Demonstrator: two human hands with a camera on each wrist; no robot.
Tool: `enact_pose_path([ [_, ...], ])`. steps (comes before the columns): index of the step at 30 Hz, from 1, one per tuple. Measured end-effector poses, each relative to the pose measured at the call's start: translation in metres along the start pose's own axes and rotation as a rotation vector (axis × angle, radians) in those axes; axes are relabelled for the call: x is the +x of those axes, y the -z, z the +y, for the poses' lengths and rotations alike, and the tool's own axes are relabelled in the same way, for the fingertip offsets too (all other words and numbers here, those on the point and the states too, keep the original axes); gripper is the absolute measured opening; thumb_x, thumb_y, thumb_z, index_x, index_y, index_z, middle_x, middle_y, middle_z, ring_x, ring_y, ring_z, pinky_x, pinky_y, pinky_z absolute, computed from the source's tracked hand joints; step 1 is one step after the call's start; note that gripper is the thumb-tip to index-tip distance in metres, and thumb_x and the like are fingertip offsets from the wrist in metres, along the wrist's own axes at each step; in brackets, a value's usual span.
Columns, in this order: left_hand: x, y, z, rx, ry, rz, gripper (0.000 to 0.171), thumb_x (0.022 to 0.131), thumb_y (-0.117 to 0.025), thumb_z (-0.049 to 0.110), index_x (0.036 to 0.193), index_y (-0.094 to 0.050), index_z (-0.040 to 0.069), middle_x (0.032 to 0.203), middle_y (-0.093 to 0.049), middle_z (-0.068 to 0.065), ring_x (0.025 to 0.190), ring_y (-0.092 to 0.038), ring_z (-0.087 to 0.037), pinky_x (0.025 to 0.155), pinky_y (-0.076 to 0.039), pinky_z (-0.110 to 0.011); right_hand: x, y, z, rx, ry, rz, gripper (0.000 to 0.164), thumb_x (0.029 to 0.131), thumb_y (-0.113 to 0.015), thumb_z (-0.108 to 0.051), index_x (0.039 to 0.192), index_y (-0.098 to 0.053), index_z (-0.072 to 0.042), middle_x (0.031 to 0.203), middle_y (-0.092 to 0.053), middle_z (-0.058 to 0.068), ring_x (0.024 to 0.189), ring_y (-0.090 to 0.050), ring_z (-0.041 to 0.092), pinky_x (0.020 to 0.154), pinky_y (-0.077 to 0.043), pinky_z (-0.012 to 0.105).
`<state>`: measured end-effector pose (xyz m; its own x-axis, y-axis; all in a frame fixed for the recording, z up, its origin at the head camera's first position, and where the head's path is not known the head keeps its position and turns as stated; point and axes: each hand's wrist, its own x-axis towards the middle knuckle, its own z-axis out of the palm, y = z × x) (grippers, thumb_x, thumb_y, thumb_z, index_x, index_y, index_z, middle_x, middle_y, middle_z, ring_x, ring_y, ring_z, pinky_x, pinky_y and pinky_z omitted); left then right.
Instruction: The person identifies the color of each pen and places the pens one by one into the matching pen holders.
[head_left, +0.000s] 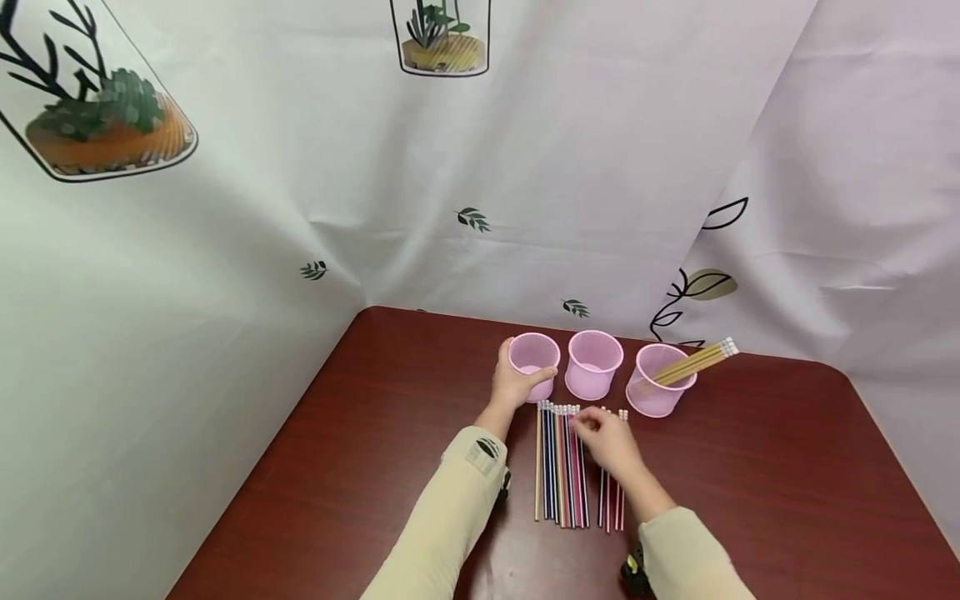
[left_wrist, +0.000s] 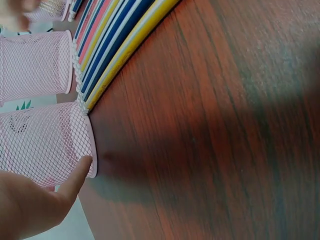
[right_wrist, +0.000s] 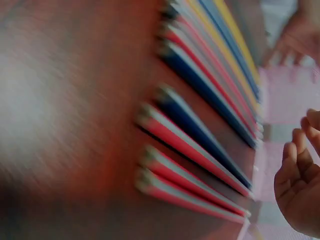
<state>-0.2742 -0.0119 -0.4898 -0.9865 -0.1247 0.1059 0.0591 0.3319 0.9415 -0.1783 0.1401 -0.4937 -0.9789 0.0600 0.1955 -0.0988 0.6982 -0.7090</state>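
Observation:
My left hand (head_left: 517, 385) holds the leftmost pink mesh pencil cup (head_left: 534, 336), its thumb across the near side. The left wrist view shows a digit touching that cup (left_wrist: 45, 145) near its edge. My right hand (head_left: 611, 437) is over the pencils, fingers loosely bent; in the right wrist view this hand (right_wrist: 302, 185) shows nothing between its fingers. Beneath it, striped pencils lie side by side, a wider group (head_left: 562, 475) of yellow, blue and red ones at left and a smaller group (head_left: 610, 500) of blue and red ones at right.
A middle pink mesh cup (head_left: 591, 379) stands beside the held one. The right cup (head_left: 651, 400) has several yellow pencils (head_left: 693, 364) leaning out to the right. The dark red wooden table (head_left: 787, 467) meets a printed white cloth (head_left: 600, 167) behind.

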Motion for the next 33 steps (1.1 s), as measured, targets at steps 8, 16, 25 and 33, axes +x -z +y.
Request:
enact_pose_path([
  [8,0.000,-0.003,-0.001,0.008,-0.007,-0.013,0.091,0.049,-0.079,0.032,0.124,-0.030,0.018,0.110,-0.047,-0.009,0.098,-0.045,-0.024,0.078,-0.038,-0.037,-0.006,-0.025,0.004,-0.187,0.081,-0.015,0.007,0.068,-0.067,-0.023,0.065,-0.061,-0.020,0.060,-0.038,-0.006,0.058,-0.039,0.014,0.051,-0.030,0.028],
  [16,0.000,0.000,0.000,-0.018,0.040,-0.026,0.092,0.048,-0.080,0.034,0.124,-0.030,0.023,0.114,-0.042,-0.011,0.102,-0.042,-0.026,0.082,-0.035,-0.034,-0.006,-0.033,0.004,-0.323,0.090,-0.024,0.010,0.067,-0.065,-0.029,0.064,-0.057,-0.023,0.065,-0.044,-0.003,0.066,-0.044,0.021,0.056,-0.035,0.033],
  [25,0.002,0.000,-0.002,-0.019,0.050,-0.034,0.092,0.048,-0.080,0.034,0.124,-0.029,0.024,0.114,-0.040,-0.012,0.102,-0.042,-0.026,0.079,-0.036,-0.036,-0.004,-0.036,-0.001,-0.421,0.020,-0.051,0.016,0.061,-0.061,-0.030,0.057,-0.050,-0.018,0.066,-0.043,0.001,0.066,-0.041,0.024,0.057,-0.034,0.036],
  [33,0.001,0.001,0.000,-0.028,0.042,-0.027,0.091,0.048,-0.080,0.032,0.123,-0.030,0.024,0.112,-0.041,-0.009,0.100,-0.043,-0.023,0.081,-0.035,-0.032,-0.002,-0.035,-0.004,-0.458,-0.056,-0.094,0.025,0.061,-0.060,-0.035,0.050,-0.046,-0.016,0.065,-0.044,0.006,0.070,-0.043,0.029,0.056,-0.036,0.041],
])
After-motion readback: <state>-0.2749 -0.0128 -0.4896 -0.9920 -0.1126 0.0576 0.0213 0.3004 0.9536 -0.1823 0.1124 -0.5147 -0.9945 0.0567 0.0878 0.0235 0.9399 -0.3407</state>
